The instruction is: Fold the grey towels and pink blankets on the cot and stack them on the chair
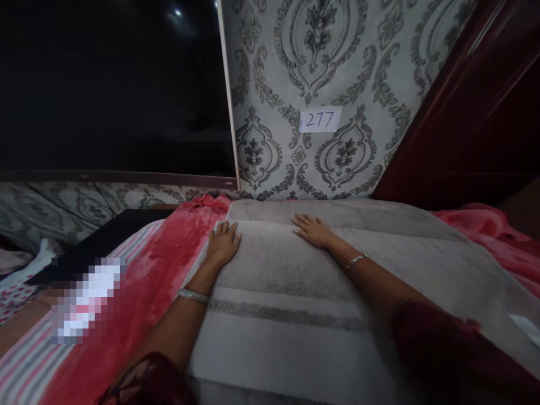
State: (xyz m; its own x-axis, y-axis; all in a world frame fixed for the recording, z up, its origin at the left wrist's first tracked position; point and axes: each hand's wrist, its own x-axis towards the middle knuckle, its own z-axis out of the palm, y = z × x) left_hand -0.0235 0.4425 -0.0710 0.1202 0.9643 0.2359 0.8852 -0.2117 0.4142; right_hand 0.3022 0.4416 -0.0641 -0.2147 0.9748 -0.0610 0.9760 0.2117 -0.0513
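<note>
On the bed in front of me lies a grey towel, folded, plush, with paler and darker stripes across it. It rests on a red blanket against patterned wallpaper bearing a paper label. My left hand and right hand both press flat on it, fingers spread.

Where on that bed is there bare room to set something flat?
Free: the grey blanket between the left hand and the right hand and down toward the camera, and the red sheet left of it. Crowded: the blurred patch and black board at far left.
</note>
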